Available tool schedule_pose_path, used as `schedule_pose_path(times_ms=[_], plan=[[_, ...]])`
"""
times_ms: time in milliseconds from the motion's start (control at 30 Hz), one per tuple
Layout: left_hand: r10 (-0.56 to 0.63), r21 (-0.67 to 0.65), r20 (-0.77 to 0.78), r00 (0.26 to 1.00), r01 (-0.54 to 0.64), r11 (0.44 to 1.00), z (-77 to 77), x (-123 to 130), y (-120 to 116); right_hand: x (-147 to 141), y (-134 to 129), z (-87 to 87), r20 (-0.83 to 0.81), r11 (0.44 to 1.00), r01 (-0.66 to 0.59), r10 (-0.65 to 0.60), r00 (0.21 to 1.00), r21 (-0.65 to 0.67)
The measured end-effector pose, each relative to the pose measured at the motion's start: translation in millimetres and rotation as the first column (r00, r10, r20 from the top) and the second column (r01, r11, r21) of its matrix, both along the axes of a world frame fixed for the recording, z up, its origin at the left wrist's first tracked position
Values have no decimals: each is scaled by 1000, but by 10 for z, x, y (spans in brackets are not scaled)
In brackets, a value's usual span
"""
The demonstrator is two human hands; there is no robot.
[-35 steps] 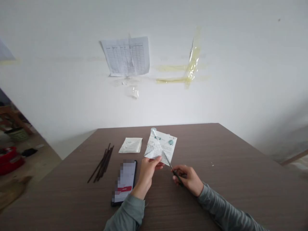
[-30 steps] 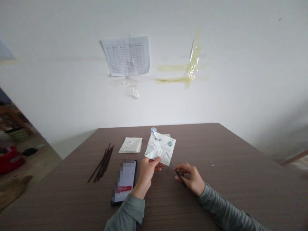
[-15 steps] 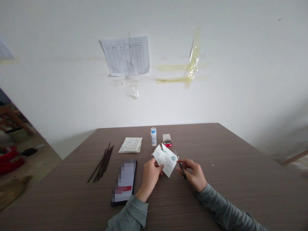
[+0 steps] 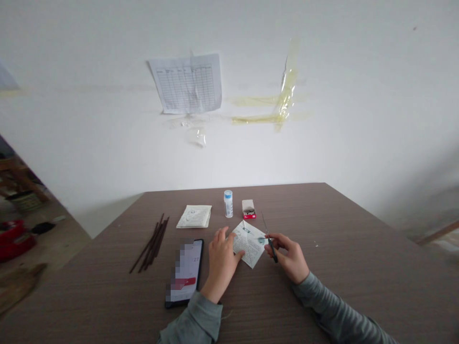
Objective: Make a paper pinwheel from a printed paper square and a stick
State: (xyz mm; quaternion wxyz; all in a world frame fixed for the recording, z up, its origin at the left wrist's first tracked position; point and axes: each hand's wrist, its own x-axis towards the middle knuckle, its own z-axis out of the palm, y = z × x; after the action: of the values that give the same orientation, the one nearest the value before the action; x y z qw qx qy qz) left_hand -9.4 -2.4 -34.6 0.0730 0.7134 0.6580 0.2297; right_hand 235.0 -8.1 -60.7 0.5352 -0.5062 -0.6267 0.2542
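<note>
Showing over the table (image 4: 358, 267) between two hands, one paper (image 4: 250, 246) is touched at its left edge by the left hand (image 4: 223, 255), whose thumb and fingers are spread apart. One pair of scissors (image 4: 271, 248), its two blades parted, is gripped by the right hand (image 4: 291, 260) at the paper's right corner. Beyond, one bottle (image 4: 228, 205) and one open box (image 4: 248, 210) are seen; leftward, one packet (image 4: 194, 216), one phone (image 4: 187, 272) and several overlapping sticks (image 4: 154, 246), which cannot be counted.

A creased, printed sheet (image 4: 250, 245) lies cornerwise, seemingly flat, with spread dark-handled scissors (image 4: 272, 249) at its right corner.
</note>
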Motion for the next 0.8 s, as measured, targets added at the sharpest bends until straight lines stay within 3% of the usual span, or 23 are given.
schedule_pose_path(times_ms=[133,333,467,600,800], plan=[[-29,-77,-50,998,26,997,75,46,-52,44,60,19,-92,995,26,-34,995,-93],[-83,-96,-66,994,77,992,137,88,-74,126,144,29,7,957,176,-179,984,-231],[-159,-99,-39,986,155,983,121,91,-54,135,192,14,211,971,198,-167,963,-137],[-203,-101,-2,979,202,974,119,108,-52,96,217,-47,497,986,168,-149,855,7],[-213,-153,-4,977,210,966,177,145,-74,11,192,-84,665,993,115,-102,739,25]])
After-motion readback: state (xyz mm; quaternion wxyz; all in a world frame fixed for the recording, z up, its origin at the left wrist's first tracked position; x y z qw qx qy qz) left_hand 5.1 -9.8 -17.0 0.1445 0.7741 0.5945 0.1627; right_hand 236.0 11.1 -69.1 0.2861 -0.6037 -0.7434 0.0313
